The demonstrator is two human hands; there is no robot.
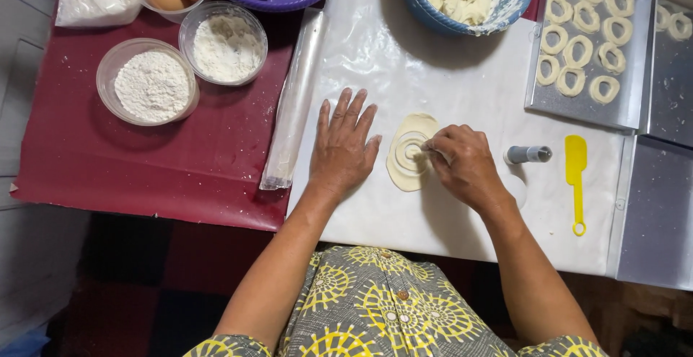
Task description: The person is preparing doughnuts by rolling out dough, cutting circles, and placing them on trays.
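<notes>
- Right hand (468, 166), centre frame: fingers pinched on a small cutter, mostly hidden, pressed into the dough disc (410, 153).
- Left hand (343, 147): flat, fingers spread, holding nothing, touching the disc's left edge, apparently steadying the white sheet (433, 75).
- Right: grey tube (528, 155), yellow spatula (575, 180).
- Upper right: tray (621, 111) of dough rings.
- Upper left: flour tubs (151, 83).

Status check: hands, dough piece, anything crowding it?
Left hand flat on white sheet, beside dough. Right hand pinching at flattened dough disc, ring cuts showing. Grey tube, yellow spatula lie clear to the right.
</notes>
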